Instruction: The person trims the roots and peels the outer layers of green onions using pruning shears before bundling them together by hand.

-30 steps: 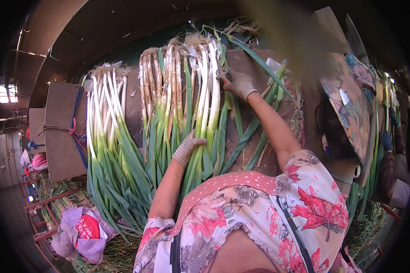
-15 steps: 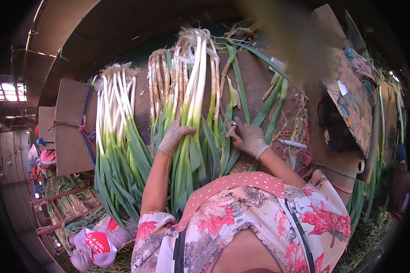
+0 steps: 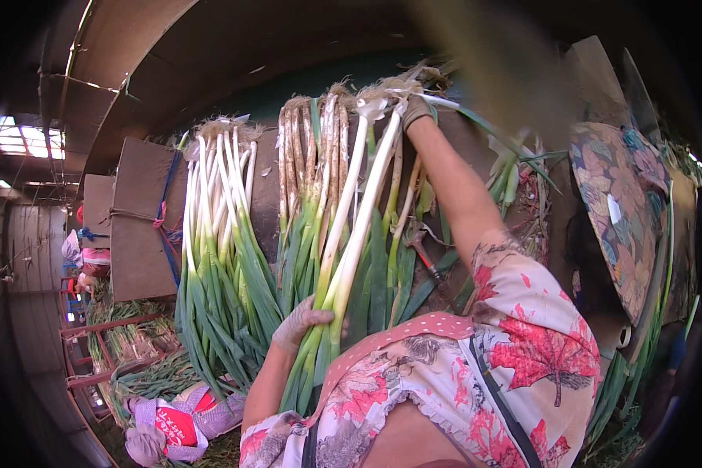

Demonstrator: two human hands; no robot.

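**Long onions stretched between two gloved hands**

Since half a second ago the right hand (image 3: 418,109) has climbed from the leaves to the root end, where its grip is clenched on the white stalks of two green onions (image 3: 349,234). Nearer the body, the left hand (image 3: 303,321) is closed around their green leaves (both hands are gloved). Under them more bundles lie on the dark tabletop (image 3: 267,183): one just behind, a cleaner bunch (image 3: 220,234) to the left. Beyond that stand cardboard sheets (image 3: 136,226).

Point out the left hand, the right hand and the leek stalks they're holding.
left hand (image 3: 303,321), head view, back of the glove.
right hand (image 3: 417,109), head view, gloved knuckles.
leek stalks (image 3: 357,210), head view, white shaft midway.
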